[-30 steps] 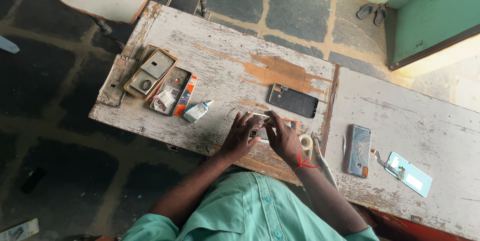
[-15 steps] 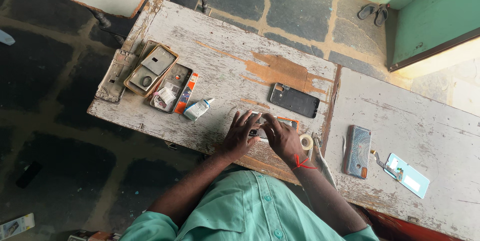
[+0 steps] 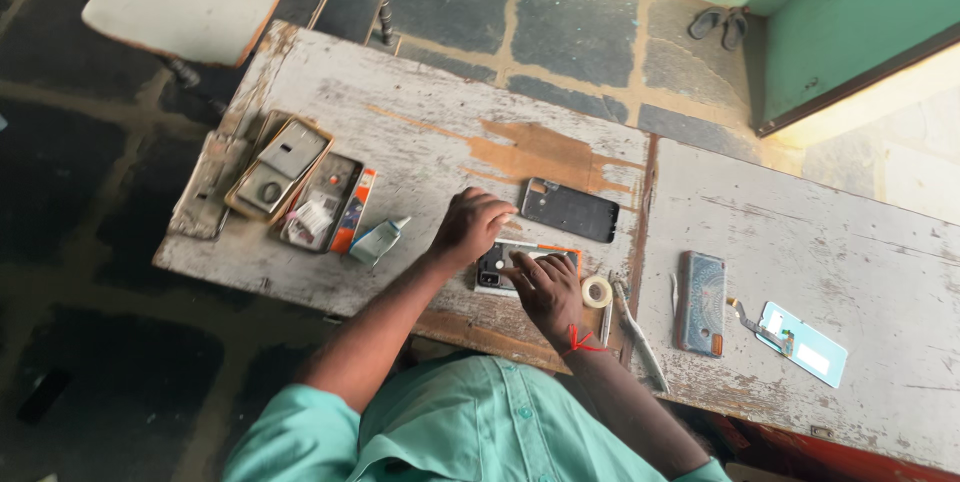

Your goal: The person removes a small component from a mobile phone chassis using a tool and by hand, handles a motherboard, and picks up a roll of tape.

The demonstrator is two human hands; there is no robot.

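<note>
Near edge: both hands on the opened phone (image 3: 525, 267), orange-rimmed, lying flat on the counter (image 3: 440, 152) close to the near edge, right of centre on the left slab.

Change vs a second ago: little. Hands sit on the same phone in the same spot; left hand looks slightly more raised and bunched now. View has tilted a bit, things on the counter have not moved. My read: same fine step on the phone's inside, no part lifted clear yet.

Right hand (image 3: 545, 287): fingers curled down, tips pressing on the phone's near-right part. Can't tell if anything small is pinched. Red thread on that wrist.

Left hand (image 3: 470, 227): fingers half-curled, resting on the phone's far-left corner, steadying it; no closed grasp visible.

Just right of the hands: tape roll (image 3: 597, 291), thin tools (image 3: 640, 337) along the slab gap.

Further right: phone in patterned case (image 3: 700, 302), pale blue card (image 3: 805, 344) with a flex part.

Left: glue tube (image 3: 380, 240), parts tray (image 3: 320, 202), boxes (image 3: 278, 164).

Far: dark screen panel (image 3: 570, 210), just beyond the hands.
</note>
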